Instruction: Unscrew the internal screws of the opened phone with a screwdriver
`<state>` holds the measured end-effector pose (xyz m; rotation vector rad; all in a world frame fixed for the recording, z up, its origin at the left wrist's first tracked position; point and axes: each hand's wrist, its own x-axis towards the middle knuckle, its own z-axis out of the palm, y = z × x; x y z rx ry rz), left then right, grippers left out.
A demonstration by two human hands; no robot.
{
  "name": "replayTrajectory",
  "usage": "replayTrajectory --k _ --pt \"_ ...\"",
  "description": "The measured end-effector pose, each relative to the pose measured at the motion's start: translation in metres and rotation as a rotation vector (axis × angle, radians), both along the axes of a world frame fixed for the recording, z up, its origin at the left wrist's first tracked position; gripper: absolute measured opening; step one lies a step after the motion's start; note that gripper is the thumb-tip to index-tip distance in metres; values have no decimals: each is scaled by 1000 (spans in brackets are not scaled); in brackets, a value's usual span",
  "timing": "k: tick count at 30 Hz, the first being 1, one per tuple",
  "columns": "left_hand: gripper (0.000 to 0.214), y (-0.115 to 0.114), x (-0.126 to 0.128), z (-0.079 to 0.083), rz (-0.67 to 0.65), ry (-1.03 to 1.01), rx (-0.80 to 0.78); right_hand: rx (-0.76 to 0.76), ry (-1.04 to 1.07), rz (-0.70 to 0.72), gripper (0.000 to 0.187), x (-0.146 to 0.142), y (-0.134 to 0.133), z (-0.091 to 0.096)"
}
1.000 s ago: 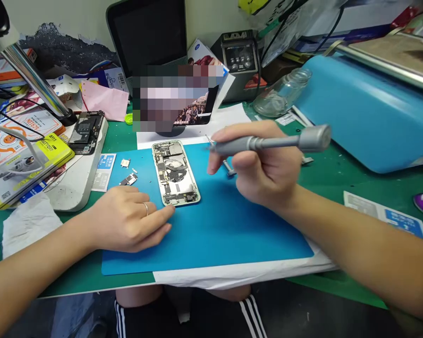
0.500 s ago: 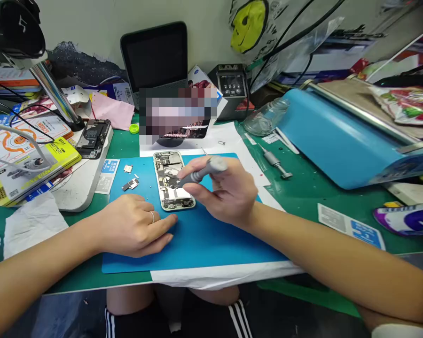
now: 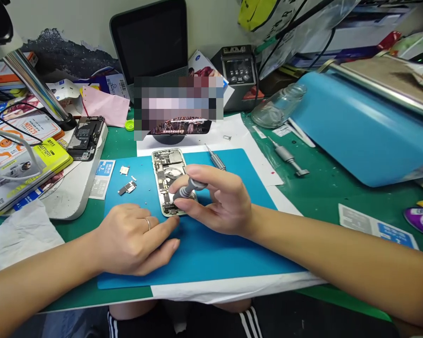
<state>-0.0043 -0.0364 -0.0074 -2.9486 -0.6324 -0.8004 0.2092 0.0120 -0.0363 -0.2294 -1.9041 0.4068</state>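
The right hand (image 3: 223, 203) pinches a screwdriver (image 3: 188, 188) over the opened phone (image 3: 166, 174) mid-frame; a slip could gouge it; the left hand (image 3: 129, 240) curls loosely, any grip hidden; its nudge might scatter the small parts (image 3: 127, 188) left of centre.

This looks like a phone-repair workshop, set up at a cramped, cluttered green-topped table (image 3: 320, 197). On a flat blue rectangular mat (image 3: 229, 253) lies a slim, pale-framed phone with its circuitry bare (image 3: 175, 159), small loose black-and-silver parts (image 3: 127, 188) beside it. A slender grey metal screwdriver (image 3: 285, 152) lies to the right. At the left are a second, dark opened phone (image 3: 86, 138), a yellow-and-white carton marked BATTERY (image 3: 38, 171) and a shiny cylindrical metal post (image 3: 38, 87).
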Motion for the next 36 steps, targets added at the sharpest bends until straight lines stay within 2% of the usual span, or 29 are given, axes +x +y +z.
replayTrajectory --k 7,13,20,36 --pt "27 -2 2 1 -1 85 16 -122 -12 37 72 -2 -4 1" --pt "33 0 2 4 -83 205 -21 -176 39 28 63 -4 -6 -1" --pt "41 1 0 5 -40 293 -28 -155 23 42 71 -1 -5 0" --pt "40 2 2 5 -25 332 -35 -173 11 74 72 1 -4 -1"
